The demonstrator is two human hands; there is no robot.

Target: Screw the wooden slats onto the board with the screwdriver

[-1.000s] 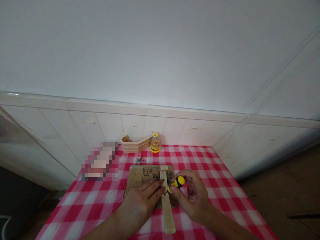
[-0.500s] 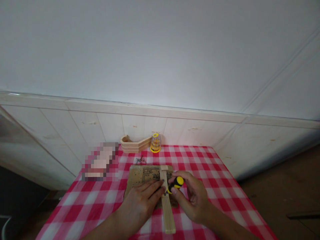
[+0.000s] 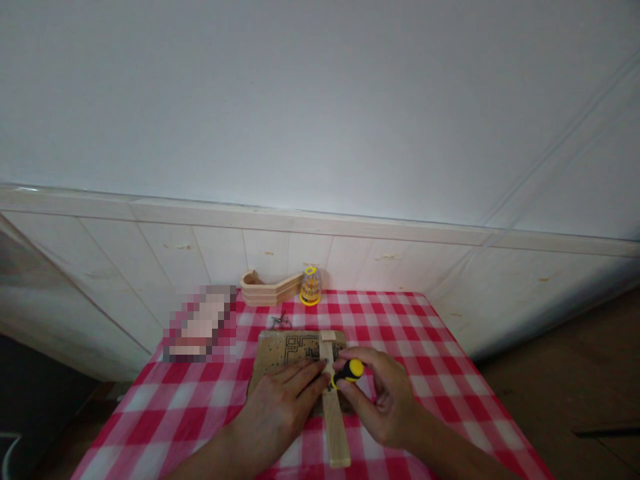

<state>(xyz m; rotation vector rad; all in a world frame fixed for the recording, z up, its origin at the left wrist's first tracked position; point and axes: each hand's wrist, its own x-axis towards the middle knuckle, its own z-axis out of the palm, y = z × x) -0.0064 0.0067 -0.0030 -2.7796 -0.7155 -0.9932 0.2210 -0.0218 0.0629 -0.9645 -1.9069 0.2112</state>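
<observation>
A pale wooden strip (image 3: 336, 427) with a short crosspiece at its far end lies lengthwise over a flat brown board (image 3: 273, 347) with dark printed lines. My left hand (image 3: 285, 400) rests palm down on the board, fingers stretched out and their tips pressing the strip; its thumb is hidden. In my right hand (image 3: 385, 393), thumb and fingers pinch the yellow and black handle of a screwdriver (image 3: 353, 371). The handle leans to the right, its lower end at the strip beside my left fingertips. Dark spots that look like screws show on the strip; the screwdriver's tip is hidden.
Several dark screws or nails (image 3: 281, 321) lie loose behind the board. A curved wooden piece (image 3: 267, 293) and a clear, yellow-rimmed container of bits (image 3: 311, 288) stand against the panelled wall. A blurred-out item (image 3: 203, 323) lies at the left. A red-and-white checked cloth (image 3: 425, 347) covers the table.
The screwdriver's handle has tilted slightly left and down, and my right fingers have shifted around it. My left hand stays on the strip.
</observation>
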